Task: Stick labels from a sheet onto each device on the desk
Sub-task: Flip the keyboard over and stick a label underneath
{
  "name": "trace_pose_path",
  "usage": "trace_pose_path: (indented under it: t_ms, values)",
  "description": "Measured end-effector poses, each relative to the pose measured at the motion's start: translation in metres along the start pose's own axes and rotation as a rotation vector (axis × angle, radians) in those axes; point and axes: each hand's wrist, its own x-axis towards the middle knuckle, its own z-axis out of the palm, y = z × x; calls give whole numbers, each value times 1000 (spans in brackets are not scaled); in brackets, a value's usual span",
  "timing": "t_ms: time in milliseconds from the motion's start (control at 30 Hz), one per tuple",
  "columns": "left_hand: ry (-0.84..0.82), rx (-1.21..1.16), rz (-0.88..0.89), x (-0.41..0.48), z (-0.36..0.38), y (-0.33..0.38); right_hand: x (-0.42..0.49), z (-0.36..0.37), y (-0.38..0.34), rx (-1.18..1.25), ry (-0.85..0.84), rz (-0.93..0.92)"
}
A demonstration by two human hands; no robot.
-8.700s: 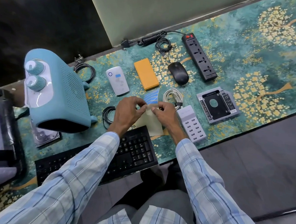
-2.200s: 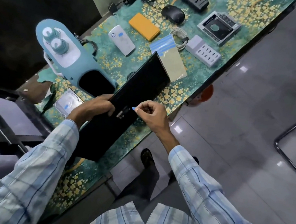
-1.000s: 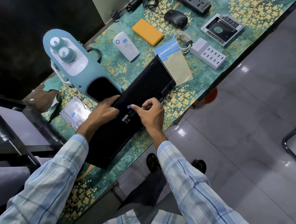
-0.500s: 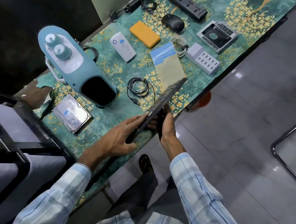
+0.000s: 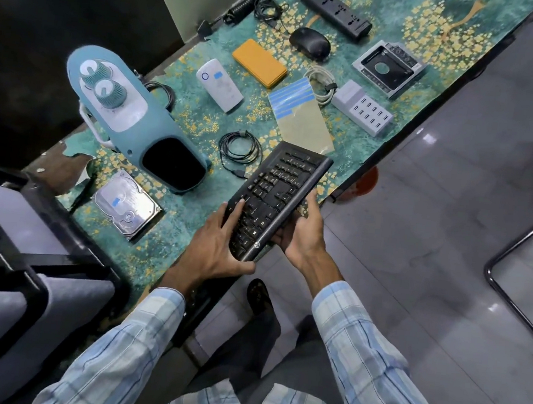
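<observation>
The black keyboard (image 5: 278, 199), keys up, slants across frame centre, its near end gripped by the left hand (image 5: 217, 246) and right hand (image 5: 304, 235). Just above, the label sheet (image 5: 303, 123) lies flat on the table (image 5: 362, 152): blue labels (image 5: 290, 100) at its upper end, bare backing below. The hard drive (image 5: 126, 208), lower left, carries a blue label (image 5: 116, 201).

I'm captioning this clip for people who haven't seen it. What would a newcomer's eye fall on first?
First, the black plastic keyboard, keys up, gripped by the left hand and right hand over the near edge of the desk. Next, the bulky teal appliance with two ribbed knobs at its left end, then the tan label sheet with blue strips mid-desk.
</observation>
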Motion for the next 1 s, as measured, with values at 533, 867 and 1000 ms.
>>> trace_pose_path:
  t_ms: [533,867,1000]
  values:
    - [105,314,-36,-2,8,-17,19,-12,-15,-635,615,-456]
    - [188,317,-68,-3,15,-18,26,-15,-30,-858,616,-552]
    - [203,307,-107,1,19,-13,27,-18,-35,-959,580,-602]
